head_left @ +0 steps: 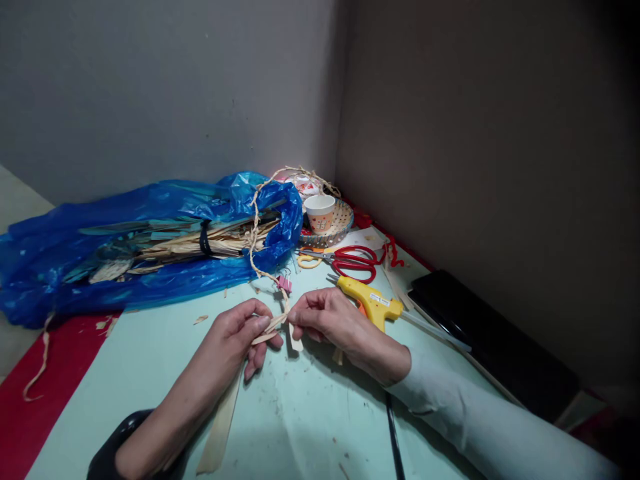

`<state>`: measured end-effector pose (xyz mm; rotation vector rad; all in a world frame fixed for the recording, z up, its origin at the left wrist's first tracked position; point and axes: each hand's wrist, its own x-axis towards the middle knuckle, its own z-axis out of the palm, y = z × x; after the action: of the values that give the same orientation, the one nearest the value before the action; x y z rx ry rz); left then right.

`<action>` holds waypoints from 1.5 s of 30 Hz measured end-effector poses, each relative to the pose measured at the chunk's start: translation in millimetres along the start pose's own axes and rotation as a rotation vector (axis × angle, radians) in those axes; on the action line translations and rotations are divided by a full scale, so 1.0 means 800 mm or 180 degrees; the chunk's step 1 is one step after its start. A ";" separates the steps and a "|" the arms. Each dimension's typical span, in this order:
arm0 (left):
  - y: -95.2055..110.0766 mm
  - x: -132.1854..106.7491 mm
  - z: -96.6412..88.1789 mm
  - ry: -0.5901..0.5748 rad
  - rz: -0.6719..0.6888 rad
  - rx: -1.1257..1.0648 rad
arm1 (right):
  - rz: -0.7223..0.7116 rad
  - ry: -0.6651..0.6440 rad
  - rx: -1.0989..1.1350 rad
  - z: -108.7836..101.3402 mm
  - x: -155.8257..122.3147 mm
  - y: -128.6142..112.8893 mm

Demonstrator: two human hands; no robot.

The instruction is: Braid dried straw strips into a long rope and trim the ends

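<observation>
My left hand (244, 333) is closed, with flat pale dried-leaf strips (266, 333) between thumb and fingers. Close beside it on the right, my right hand (333, 319) pinches the same strands where they meet in a twist. From that point a thin twisted cord (255, 220) of the same fibre runs up past a pink binder clip (284, 283) and loops back to a woven basket (343, 230). Loose strip ends hang below my fingers. A wider pale strip (220, 427) lies beneath my left forearm.
At the left a blue plastic bag (125, 207) holds a tied bundle of dried leaves (225, 239). A paper cup (320, 212) stands in the basket. Red-handled scissors (356, 262) and a yellow glue gun (367, 297) lie beyond my right hand. A black object (490, 347) lines the right side.
</observation>
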<state>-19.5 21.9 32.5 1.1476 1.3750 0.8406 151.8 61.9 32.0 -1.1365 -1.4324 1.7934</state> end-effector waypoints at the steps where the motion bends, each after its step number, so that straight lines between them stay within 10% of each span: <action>1: 0.000 0.000 0.000 -0.0003 -0.0007 -0.0028 | -0.0004 -0.0008 0.0018 0.000 0.000 0.001; 13: 0.003 0.004 -0.019 0.0099 0.0245 -0.0259 | 0.0060 -0.0026 -0.0012 -0.002 0.002 0.003; 25: -0.001 0.002 -0.005 0.0962 0.0096 -0.0136 | 0.0020 -0.0030 -0.0187 0.001 0.004 0.004; 45: 0.000 0.014 0.010 0.0455 -0.0289 -0.0439 | -0.0654 0.0128 -0.1489 0.006 0.003 0.015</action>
<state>-11.0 32.0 28.1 0.9273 1.4509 0.9512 147.3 58.9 20.3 -1.1835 -1.9290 1.3224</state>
